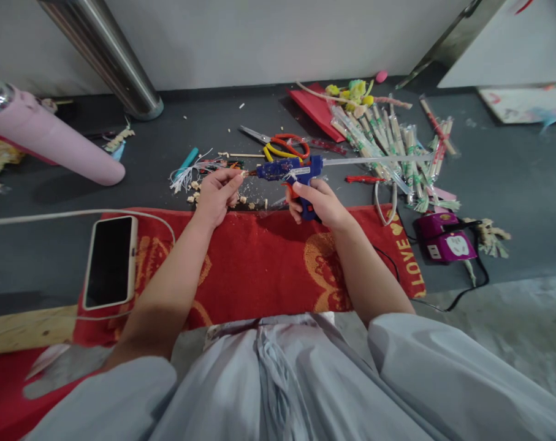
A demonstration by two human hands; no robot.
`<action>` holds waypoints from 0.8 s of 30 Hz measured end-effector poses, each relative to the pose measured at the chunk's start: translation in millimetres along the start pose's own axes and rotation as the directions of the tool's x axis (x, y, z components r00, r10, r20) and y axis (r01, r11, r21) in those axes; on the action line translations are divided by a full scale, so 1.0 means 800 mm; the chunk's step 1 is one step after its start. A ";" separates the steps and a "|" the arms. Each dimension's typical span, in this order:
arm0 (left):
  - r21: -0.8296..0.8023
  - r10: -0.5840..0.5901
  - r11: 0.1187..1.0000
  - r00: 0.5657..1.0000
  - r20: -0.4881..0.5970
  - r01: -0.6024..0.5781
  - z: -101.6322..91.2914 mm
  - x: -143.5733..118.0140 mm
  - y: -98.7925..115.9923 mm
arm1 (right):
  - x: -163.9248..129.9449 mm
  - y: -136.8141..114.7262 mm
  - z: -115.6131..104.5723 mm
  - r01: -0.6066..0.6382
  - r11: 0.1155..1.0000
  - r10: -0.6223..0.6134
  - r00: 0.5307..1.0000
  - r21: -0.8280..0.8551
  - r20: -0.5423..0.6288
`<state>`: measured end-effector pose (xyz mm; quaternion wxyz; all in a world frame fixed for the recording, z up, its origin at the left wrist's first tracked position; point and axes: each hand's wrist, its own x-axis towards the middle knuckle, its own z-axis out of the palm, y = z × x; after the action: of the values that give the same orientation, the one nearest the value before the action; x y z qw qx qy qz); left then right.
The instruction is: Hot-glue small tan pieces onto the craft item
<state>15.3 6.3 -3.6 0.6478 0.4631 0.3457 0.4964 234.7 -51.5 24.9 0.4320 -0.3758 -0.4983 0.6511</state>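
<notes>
My right hand [318, 200] wraps round the handle of a blue hot glue gun [282, 169], its fingers by the orange trigger. A long clear glue stick [374, 160] sticks out of the gun's back end toward the right. The nozzle points left and meets the fingertips of my left hand [219, 193]. Those fingers are pinched on a small pale piece, too small to name, right at the nozzle tip. Small cream-coloured bits [195, 191] lie on the dark table beside my left hand. Under both forearms is a red towel [254, 263] with gold patterns.
Scissors [278, 144] with orange and yellow handles lie behind the gun. Wrapped stick bundles [388, 141] are heaped at the right, near a purple power adapter [445, 237] with a black cord. A phone [111, 262] rests left; a pink tumbler [57, 131] and metal post [107, 55] stand beyond.
</notes>
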 end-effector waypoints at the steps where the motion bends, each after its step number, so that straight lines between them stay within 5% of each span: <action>1: 0.002 0.001 1.000 1.000 0.002 -0.001 -0.001 0.000 -0.001 | 0.000 0.000 0.000 0.001 1.000 -0.001 1.000 0.001 -0.005; 24: 0.000 -0.004 1.000 1.000 -0.023 0.004 0.002 0.000 0.000 | 0.000 0.000 -0.002 -0.001 0.999 0.001 1.000 -0.034 0.016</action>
<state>16.6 6.2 -2.9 0.6447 0.4565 0.3542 0.5006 235.9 -51.1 24.4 0.4214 -0.3782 -0.5123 0.6457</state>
